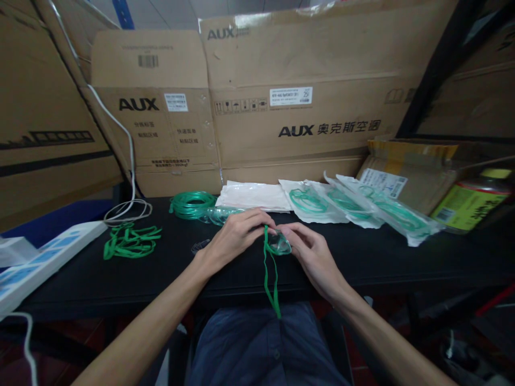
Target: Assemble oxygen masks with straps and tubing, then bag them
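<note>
A small clear green-tinted oxygen mask (281,244) is between my two hands above the table's front part. A green elastic strap (270,279) hangs in a loop from the mask's edge toward my lap. My left hand (245,230) is closed at the mask's left side, its fingertips pinching the strap where it meets the edge. On the other side, my right hand (308,244) pinches the mask's rim between thumb and fingers. Behind my left hand lie stacked clear masks (221,214) and a coil of green tubing (193,205). The exact spot where strap and mask meet is partly hidden by fingers.
More green straps (131,240) lie in a pile at left, near a white power strip (52,257). White pouches (253,196) and several packs of green tubing (309,201) line the back. A bottle (472,201) and cardboard box (410,166) stand at right.
</note>
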The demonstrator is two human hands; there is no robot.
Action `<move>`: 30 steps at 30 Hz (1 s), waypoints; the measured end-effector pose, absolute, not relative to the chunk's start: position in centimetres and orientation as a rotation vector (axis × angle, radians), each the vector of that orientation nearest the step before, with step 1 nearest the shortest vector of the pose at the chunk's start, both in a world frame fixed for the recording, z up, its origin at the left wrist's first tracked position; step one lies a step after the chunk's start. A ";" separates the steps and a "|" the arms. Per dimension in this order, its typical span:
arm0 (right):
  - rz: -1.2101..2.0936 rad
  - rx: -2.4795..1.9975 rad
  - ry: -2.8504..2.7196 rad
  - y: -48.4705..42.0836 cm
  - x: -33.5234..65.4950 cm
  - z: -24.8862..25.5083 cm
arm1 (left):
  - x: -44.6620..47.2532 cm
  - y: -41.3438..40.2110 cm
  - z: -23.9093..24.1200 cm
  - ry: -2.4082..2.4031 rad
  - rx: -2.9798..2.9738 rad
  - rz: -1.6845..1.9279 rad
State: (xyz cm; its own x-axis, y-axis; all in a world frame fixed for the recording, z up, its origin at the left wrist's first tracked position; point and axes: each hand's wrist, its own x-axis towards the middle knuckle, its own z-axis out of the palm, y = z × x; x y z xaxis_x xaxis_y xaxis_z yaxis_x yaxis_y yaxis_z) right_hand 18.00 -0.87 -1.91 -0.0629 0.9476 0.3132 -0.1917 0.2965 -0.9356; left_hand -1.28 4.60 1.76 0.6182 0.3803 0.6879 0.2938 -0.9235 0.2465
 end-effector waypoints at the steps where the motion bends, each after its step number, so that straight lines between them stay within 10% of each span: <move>1: 1.131 -0.803 -1.272 -0.9 18.0 -1.9 | -1.3 4.6 1.7 0.565 2.736 1.192; 19: 0.813 -0.870 -1.050 0.1 18.5 -2.6 | -2.0 5.0 3.3 0.821 1.941 1.565; 30: 0.562 -0.994 -1.184 0.4 18.8 -3.2 | -4.8 6.0 4.2 0.721 2.371 0.698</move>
